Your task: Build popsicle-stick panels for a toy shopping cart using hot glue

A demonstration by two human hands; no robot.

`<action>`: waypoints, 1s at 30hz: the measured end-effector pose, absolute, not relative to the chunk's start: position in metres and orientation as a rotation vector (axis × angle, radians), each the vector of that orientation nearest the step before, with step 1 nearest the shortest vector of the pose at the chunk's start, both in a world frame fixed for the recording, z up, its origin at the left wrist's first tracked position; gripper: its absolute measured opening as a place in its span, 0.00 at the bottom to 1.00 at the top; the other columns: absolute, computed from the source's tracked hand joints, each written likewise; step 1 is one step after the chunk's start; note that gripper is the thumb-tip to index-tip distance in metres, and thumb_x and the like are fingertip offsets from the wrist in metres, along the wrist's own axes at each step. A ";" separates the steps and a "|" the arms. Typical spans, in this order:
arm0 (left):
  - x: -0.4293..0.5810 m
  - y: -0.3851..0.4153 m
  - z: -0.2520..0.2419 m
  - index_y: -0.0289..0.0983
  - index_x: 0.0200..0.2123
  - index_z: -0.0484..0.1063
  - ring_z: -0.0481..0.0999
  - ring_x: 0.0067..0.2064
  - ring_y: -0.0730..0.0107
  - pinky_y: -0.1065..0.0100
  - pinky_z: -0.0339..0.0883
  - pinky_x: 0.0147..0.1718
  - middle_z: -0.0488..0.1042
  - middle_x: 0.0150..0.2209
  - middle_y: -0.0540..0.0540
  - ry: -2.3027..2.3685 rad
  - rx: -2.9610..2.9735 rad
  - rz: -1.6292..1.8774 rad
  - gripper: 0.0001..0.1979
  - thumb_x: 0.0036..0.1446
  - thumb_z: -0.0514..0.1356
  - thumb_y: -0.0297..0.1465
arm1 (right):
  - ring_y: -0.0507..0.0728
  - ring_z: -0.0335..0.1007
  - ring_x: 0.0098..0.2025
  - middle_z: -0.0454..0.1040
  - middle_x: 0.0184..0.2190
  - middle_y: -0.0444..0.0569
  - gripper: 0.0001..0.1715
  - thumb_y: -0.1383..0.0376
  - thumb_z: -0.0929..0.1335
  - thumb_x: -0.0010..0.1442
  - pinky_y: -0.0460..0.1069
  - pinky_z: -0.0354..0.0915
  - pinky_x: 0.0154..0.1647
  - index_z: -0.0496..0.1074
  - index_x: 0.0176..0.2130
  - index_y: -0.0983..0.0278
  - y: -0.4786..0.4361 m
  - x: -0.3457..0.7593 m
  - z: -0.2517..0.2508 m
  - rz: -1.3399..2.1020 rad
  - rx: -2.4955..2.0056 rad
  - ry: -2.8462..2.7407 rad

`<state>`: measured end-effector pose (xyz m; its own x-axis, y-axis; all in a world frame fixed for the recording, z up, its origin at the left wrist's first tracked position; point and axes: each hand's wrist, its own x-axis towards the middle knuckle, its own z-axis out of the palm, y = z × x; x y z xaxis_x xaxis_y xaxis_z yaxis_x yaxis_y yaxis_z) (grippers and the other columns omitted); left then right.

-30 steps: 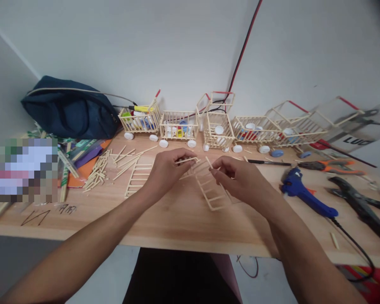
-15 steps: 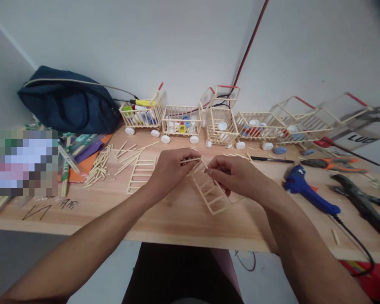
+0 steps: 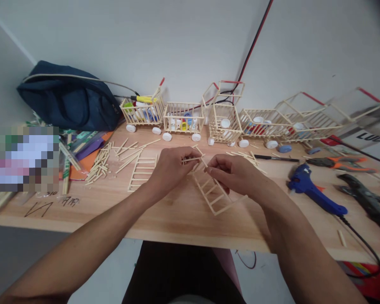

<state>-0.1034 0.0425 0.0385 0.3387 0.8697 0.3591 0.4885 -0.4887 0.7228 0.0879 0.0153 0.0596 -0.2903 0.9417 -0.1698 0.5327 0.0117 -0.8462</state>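
Between my hands is a ladder-like frame of thin wooden sticks [image 3: 210, 195], slanting over the table with one stick reaching out to the right. My left hand [image 3: 176, 166] pinches a thin stick [image 3: 191, 159] close to the frame's upper corner; whether it also grips the frame I cannot tell. My right hand [image 3: 228, 171] has its fingers closed on the frame's right-hand side. A second ladder-shaped stick frame [image 3: 142, 172] lies flat on the table, partly behind my left wrist.
Several little stick carts [image 3: 183, 118] with white wheels line the wall. Loose sticks [image 3: 99, 164] lie at left, near a dark blue bag [image 3: 69, 99]. At right are a blue glue gun [image 3: 316, 192], orange-handled pliers [image 3: 340, 162] and a black tool [image 3: 365, 200].
The view has shifted slightly, so the carts and tools at right appear further right. Both hands keep nearly the same pose around the stick frame.
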 end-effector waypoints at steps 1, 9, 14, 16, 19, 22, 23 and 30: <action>-0.103 0.043 0.038 0.39 0.35 0.80 0.80 0.37 0.67 0.69 0.67 0.37 0.82 0.36 0.49 1.187 2.115 1.005 0.07 0.54 0.62 0.28 | 0.48 0.60 0.15 0.64 0.15 0.38 0.08 0.60 0.68 0.56 0.43 0.57 0.14 0.67 0.28 0.61 0.016 0.088 0.059 1.216 -1.505 -1.842; -0.103 0.049 0.042 0.37 0.33 0.80 0.79 0.35 0.68 0.70 0.66 0.35 0.82 0.34 0.49 1.160 2.125 0.947 0.08 0.52 0.61 0.25 | 0.48 0.59 0.15 0.63 0.15 0.38 0.10 0.59 0.67 0.56 0.44 0.55 0.15 0.68 0.27 0.61 0.022 0.089 0.052 1.198 -1.493 -1.868; -0.103 0.052 0.046 0.36 0.33 0.80 0.78 0.35 0.69 0.71 0.65 0.34 0.82 0.33 0.48 1.151 2.143 0.905 0.09 0.51 0.60 0.23 | 0.48 0.59 0.15 0.63 0.14 0.38 0.10 0.59 0.67 0.56 0.44 0.55 0.15 0.68 0.27 0.61 0.025 0.089 0.052 1.199 -1.508 -1.883; -0.104 0.052 0.046 0.36 0.32 0.80 0.78 0.34 0.69 0.71 0.64 0.33 0.81 0.32 0.49 1.140 2.157 0.895 0.09 0.50 0.60 0.23 | 0.48 0.60 0.15 0.63 0.14 0.38 0.10 0.59 0.67 0.56 0.44 0.55 0.15 0.68 0.27 0.61 0.025 0.090 0.051 1.196 -1.509 -1.892; -0.104 0.052 0.047 0.36 0.31 0.80 0.77 0.32 0.70 0.71 0.64 0.33 0.81 0.31 0.49 1.142 2.161 0.880 0.09 0.50 0.60 0.23 | 0.48 0.59 0.15 0.63 0.14 0.38 0.10 0.59 0.67 0.56 0.44 0.54 0.15 0.68 0.26 0.61 0.025 0.091 0.051 1.182 -1.514 -1.915; -0.104 0.052 0.047 0.36 0.31 0.80 0.77 0.32 0.70 0.70 0.64 0.33 0.81 0.30 0.49 1.149 2.165 0.861 0.09 0.49 0.60 0.23 | 0.48 0.59 0.15 0.63 0.14 0.38 0.10 0.59 0.67 0.56 0.44 0.53 0.15 0.68 0.26 0.61 0.025 0.092 0.049 1.176 -1.517 -1.923; -0.104 0.051 0.047 0.36 0.31 0.80 0.77 0.32 0.69 0.70 0.64 0.33 0.81 0.30 0.49 1.153 2.168 0.855 0.09 0.49 0.60 0.22 | 0.48 0.59 0.15 0.63 0.14 0.38 0.10 0.59 0.67 0.56 0.44 0.53 0.15 0.68 0.26 0.61 0.025 0.092 0.049 1.175 -1.517 -1.923; -0.104 0.051 0.043 0.37 0.32 0.80 0.78 0.34 0.68 0.71 0.65 0.34 0.81 0.32 0.49 1.149 2.152 0.856 0.10 0.49 0.60 0.23 | 0.48 0.58 0.16 0.63 0.15 0.39 0.10 0.59 0.67 0.55 0.44 0.53 0.16 0.68 0.25 0.61 0.024 0.091 0.048 1.164 -1.529 -1.883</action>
